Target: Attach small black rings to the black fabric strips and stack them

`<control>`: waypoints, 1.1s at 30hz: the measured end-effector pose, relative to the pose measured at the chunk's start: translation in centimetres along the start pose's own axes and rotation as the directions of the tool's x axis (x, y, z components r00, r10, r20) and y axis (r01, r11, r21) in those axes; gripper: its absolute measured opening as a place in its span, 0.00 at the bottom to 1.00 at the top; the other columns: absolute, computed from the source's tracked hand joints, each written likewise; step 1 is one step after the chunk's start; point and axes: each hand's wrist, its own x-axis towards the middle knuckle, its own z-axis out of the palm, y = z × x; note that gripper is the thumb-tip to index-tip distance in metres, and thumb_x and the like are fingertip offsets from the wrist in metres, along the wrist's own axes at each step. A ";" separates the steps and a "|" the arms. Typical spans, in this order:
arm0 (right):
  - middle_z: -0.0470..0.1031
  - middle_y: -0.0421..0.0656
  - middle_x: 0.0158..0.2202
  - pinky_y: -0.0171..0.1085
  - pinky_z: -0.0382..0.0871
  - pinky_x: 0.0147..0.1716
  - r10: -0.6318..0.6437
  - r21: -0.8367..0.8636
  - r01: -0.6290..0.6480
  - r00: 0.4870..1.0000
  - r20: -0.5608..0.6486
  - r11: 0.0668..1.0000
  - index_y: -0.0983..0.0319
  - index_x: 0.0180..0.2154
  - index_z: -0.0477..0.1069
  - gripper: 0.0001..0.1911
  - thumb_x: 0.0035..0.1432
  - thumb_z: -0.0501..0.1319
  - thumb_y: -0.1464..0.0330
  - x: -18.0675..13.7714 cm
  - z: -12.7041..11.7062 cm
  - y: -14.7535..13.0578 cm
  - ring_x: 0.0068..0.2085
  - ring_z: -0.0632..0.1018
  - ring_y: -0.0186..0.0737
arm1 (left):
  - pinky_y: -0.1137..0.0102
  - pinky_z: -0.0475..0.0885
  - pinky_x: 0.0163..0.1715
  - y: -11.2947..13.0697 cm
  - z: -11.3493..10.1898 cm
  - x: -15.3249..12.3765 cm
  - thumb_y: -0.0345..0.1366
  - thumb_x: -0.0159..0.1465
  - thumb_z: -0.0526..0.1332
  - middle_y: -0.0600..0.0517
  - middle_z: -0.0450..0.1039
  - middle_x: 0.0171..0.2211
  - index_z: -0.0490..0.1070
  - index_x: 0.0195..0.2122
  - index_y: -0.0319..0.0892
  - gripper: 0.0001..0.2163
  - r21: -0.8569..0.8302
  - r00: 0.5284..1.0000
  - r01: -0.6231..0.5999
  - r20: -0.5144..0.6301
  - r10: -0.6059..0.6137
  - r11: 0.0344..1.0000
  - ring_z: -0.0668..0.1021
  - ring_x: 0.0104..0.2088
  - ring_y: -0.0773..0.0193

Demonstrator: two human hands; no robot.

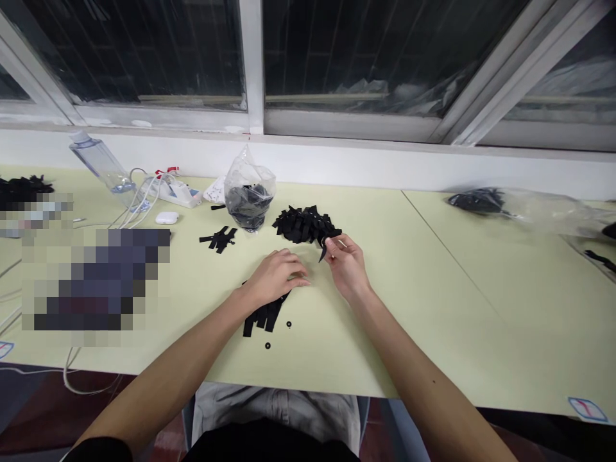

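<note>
My right hand (347,264) pinches a short black fabric strip (323,251) between thumb and fingers, at the near right edge of a heap of black strips (303,224). To its left, my left hand (278,276) hovers palm down with loosely curved fingers and the thumb apart; nothing shows in it. Partly under that hand lies a row of longer black strips (262,317), its upper end hidden. Two small black rings (289,324) lie on the table to the right of and below this row. A smaller group of black strips (220,239) is farther left.
Behind the strips stands a clear plastic bag (250,192) with black pieces inside. At left are a tilted water bottle (103,163), a power strip (176,191) with cables, a white earbud case (167,218) and a blurred dark object (101,276). Another bag (529,208) lies at right.
</note>
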 end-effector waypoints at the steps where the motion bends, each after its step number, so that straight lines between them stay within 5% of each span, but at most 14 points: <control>1: 0.64 0.36 0.25 0.35 0.52 0.24 0.005 0.006 -0.005 1.000 0.007 1.000 0.59 0.28 0.70 0.13 0.48 0.73 0.64 0.0 0.0 0.1 0.25 0.60 0.30 | 0.63 0.66 0.44 0.0 0.1 0.0 0.42 0.65 0.64 0.51 0.78 0.37 0.77 0.36 0.45 0.07 0.035 0.999 -0.008 0.032 0.007 0.999 0.75 0.43 0.57; 12: 0.63 0.35 0.23 0.35 0.52 0.24 0.055 -0.003 -0.055 0.996 0.070 0.998 0.59 0.29 0.70 0.13 0.47 0.73 0.64 -0.1 0.1 0.6 0.24 0.61 0.30 | 0.63 0.65 0.43 0.7 0.4 0.0 0.40 0.66 0.63 0.52 0.77 0.36 0.76 0.35 0.43 0.07 0.149 0.997 0.050 0.045 -0.057 0.988 0.75 0.42 0.57; 25: 0.66 0.36 0.24 0.36 0.53 0.24 0.029 -0.068 -0.021 0.993 0.114 0.997 0.59 0.29 0.70 0.14 0.45 0.74 0.63 -0.2 0.8 0.5 0.24 0.61 0.30 | 0.63 0.66 0.41 1.2 1.0 0.1 0.36 0.67 0.61 0.49 0.72 0.34 0.70 0.35 0.40 0.06 0.299 0.998 -0.020 0.070 -0.001 0.954 0.74 0.39 0.57; 33: 0.69 0.37 0.25 0.36 0.55 0.24 -0.065 -0.117 0.093 0.972 0.226 0.989 0.58 0.33 0.72 0.15 0.45 0.74 0.61 1.3 4.1 -1.3 0.25 0.63 0.31 | 0.63 0.67 0.43 1.2 0.8 0.1 0.31 0.67 0.60 0.50 0.73 0.31 0.70 0.31 0.40 0.07 0.261 0.994 -0.081 0.097 0.057 0.962 0.75 0.37 0.59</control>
